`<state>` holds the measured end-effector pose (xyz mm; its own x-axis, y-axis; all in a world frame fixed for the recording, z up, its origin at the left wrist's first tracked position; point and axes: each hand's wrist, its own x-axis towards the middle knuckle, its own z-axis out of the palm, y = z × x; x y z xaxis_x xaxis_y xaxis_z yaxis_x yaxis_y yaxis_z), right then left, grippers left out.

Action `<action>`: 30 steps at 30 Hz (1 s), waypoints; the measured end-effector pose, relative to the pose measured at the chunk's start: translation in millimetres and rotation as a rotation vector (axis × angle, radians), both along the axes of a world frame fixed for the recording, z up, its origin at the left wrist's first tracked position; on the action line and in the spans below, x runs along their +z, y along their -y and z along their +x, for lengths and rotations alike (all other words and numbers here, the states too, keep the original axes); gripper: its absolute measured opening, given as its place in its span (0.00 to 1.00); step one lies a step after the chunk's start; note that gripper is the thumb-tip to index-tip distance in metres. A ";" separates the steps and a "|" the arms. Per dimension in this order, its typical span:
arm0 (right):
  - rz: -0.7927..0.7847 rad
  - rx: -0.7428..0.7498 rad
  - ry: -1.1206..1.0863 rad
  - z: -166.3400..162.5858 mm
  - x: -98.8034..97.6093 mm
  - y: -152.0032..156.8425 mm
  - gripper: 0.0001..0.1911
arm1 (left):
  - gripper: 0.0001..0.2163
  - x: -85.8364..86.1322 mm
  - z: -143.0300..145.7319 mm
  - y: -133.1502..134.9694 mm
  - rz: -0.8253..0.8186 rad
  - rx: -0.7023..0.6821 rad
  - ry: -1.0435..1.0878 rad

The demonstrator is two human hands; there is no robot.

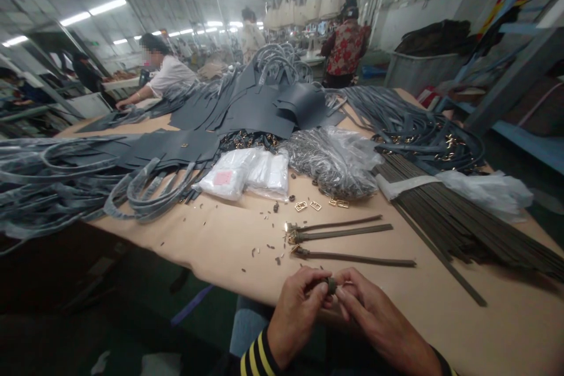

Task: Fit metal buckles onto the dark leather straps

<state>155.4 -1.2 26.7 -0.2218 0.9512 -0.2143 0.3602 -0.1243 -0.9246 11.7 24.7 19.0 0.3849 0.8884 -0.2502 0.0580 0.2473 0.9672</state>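
1 small olive piece (332, 286) lies between left hand (296, 304) and right hand (373, 312), pinched by both, neither nearer, long axis indeterminable.

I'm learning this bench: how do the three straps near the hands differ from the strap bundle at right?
The three straps lie apart; the strap bundle is heaped close together. The three straps carry gold hardware at one end; the strap bundle shows none. A pale wrap crosses the strap bundle but not the three straps. Both look dark olive.
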 end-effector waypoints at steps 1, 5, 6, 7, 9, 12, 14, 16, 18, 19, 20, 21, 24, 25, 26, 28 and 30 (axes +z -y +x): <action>-0.008 -0.008 -0.014 -0.7 0.6 0.8 0.13 | 0.07 -1.1 0.2 -0.1 -0.011 0.016 0.009; 0.002 0.033 -0.056 -3.8 2.2 0.0 0.17 | 0.04 -5.0 -0.5 -0.9 0.042 0.048 -0.019; 0.013 0.044 -0.061 -4.6 1.8 -1.3 0.15 | 0.05 -5.7 -0.7 -1.1 0.051 0.031 -0.031; 0.019 0.045 -0.062 -5.1 1.0 -2.7 0.15 | 0.06 -6.4 -0.8 -1.3 0.042 0.005 -0.032; 0.019 0.028 -0.052 -5.2 -1.2 -5.7 0.15 | 0.09 -7.6 -0.2 -2.2 -0.008 -0.042 -0.008; 0.012 0.026 -0.018 -2.8 -3.7 -9.8 0.12 | 0.12 -9.7 2.3 -5.3 -0.063 -0.044 -0.002; 0.020 0.048 0.034 0.2 -3.7 -12.9 0.10 | 0.13 -10.8 4.6 -9.1 -0.072 -0.004 -0.007; 0.013 0.067 0.077 4.1 -2.8 -17.3 0.11 | 0.13 -10.3 6.6 -14.6 -0.047 0.021 -0.023; -0.007 0.076 0.081 9.3 -2.3 -23.4 0.12 | 0.11 -7.0 7.7 -23.2 0.007 -0.012 -0.068; -0.017 0.074 0.072 12.5 -2.7 -26.9 0.12 | 0.10 -4.2 8.0 -29.3 0.041 -0.059 -0.110; -0.024 0.063 0.060 16.0 -3.9 -30.7 0.12 | 0.09 -0.9 8.2 -37.0 0.086 -0.114 -0.172; -0.028 0.045 0.050 19.8 -5.8 -34.6 0.13 | 0.09 2.6 8.5 -46.4 0.154 -0.159 -0.256; -0.075 -0.005 -0.003 30.9 -16.1 -45.6 0.17 | 0.07 11.1 12.0 -84.4 0.499 -0.197 -0.600; -0.101 -0.015 -0.035 33.7 -20.6 -48.6 0.18 | 0.07 12.3 14.7 -99.0 0.625 -0.202 -0.720; -0.131 -0.021 -0.072 35.8 -25.3 -51.0 0.19 | 0.08 12.4 18.2 -113.7 0.726 -0.219 -0.838; -0.190 -0.031 -0.152 38.0 -33.6 -54.4 0.20 | 0.09 9.2 27.3 -140.7 0.832 -0.308 -1.031; -0.228 -0.040 -0.203 38.4 -39.0 -55.8 0.20 | 0.08 2.6 37.1 -161.5 0.843 -0.373 -1.106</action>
